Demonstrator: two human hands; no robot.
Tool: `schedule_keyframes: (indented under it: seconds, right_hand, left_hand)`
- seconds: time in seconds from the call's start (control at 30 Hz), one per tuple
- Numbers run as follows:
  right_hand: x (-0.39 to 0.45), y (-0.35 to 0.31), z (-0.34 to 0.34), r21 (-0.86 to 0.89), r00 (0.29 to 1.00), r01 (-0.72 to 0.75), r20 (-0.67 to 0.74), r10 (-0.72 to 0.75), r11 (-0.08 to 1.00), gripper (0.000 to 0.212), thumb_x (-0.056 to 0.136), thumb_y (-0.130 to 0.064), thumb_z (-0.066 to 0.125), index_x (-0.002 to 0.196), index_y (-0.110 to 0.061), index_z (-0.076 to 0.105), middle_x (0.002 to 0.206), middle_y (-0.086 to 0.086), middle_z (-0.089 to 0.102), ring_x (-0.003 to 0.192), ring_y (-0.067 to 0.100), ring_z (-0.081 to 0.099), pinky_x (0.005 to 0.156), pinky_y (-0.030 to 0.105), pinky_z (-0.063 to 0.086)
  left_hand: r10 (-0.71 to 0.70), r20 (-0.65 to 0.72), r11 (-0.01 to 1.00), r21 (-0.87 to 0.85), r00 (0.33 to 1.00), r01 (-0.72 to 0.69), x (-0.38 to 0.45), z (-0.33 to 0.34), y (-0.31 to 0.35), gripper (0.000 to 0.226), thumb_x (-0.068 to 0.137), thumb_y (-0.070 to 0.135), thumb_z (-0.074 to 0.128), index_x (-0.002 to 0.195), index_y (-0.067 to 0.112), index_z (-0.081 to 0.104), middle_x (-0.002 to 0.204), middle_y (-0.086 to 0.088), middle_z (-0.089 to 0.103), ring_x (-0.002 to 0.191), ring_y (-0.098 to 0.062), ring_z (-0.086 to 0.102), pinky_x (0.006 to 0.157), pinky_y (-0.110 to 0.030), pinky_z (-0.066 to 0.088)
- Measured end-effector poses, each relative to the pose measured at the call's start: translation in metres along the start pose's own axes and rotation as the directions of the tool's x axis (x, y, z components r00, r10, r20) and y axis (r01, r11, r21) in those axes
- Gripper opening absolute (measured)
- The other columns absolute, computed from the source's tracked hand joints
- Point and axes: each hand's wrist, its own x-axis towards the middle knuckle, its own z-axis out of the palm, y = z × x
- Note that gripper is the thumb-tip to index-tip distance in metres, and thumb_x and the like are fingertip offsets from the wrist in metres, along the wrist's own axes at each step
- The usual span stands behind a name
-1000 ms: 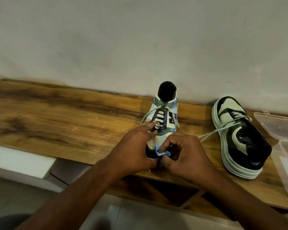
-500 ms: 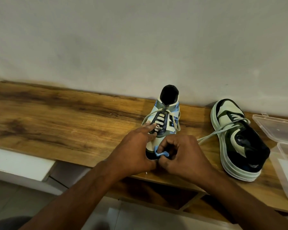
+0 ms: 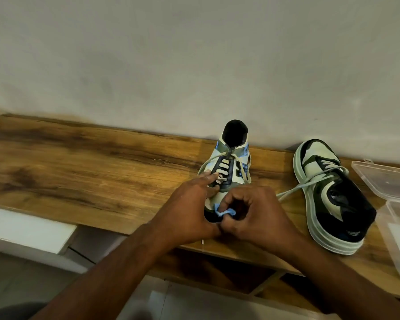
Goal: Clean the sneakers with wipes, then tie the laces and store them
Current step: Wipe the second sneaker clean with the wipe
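The fingers [image 3: 209, 177] of the left hand [image 3: 189, 209] lie straight across the lace rows of the upright sneaker [image 3: 228, 167] at the middle of the wooden shelf [image 3: 90, 172], steadying it, while just to the right the right hand [image 3: 256, 215] curls its fingers and thumb round a small blue wipe [image 3: 225, 212] pressed to that shoe's near toe. So the cleaning looks to be under way on this shoe, whose laces hang untied. Farther right the second sneaker [image 3: 333, 199] lies on its side with a loose lace [image 3: 310, 183] trailing, and the open clear plastic box [image 3: 388, 181] at the far right holds no shoe, so tying and storing seem left.
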Motion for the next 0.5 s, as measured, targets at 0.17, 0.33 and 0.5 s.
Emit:
schedule_keyframes:
  seconds: [0.17,0.33,0.5]
  right_hand:
    - [0.014,0.028,-0.005,-0.075,0.95,-0.168,-0.278,0.141,0.983,0.025,0.073,-0.011,0.086,0.083,-0.032,0.076,0.081,-0.017,0.071,0.07,-0.001,0.067,0.063,0.019,0.058]
    - [0.009,0.01,-0.001,-0.03,0.994,-0.088,-0.074,0.086,0.996,0.022,0.069,-0.009,0.085,0.078,-0.027,0.078,0.077,-0.015,0.072,0.069,0.002,0.068,0.058,0.014,0.053]
    - [0.011,0.012,-0.009,0.002,0.995,-0.097,-0.011,0.097,0.995,0.021,0.07,-0.008,0.085,0.08,-0.026,0.08,0.076,-0.012,0.074,0.067,0.004,0.069,0.06,0.019,0.055]
  left_hand:
    - [-0.02,-0.006,1.0,-0.003,1.0,0.02,0.0,0.003,0.002,0.097,0.07,0.06,0.087,0.151,0.024,0.05,0.168,0.018,0.023,0.154,0.003,0.012,0.126,-0.028,0.021]
    - [-0.018,-0.003,0.999,-0.045,1.0,0.018,0.001,0.001,0.001,0.096,0.068,0.057,0.089,0.15,0.021,0.053,0.166,0.012,0.031,0.154,0.0,0.018,0.125,-0.035,0.03]
    - [-0.032,0.001,0.998,-0.051,0.999,0.032,0.001,0.001,0.001,0.101,0.067,0.056,0.09,0.152,0.021,0.05,0.166,0.01,0.033,0.155,-0.002,0.019,0.125,-0.037,0.031]
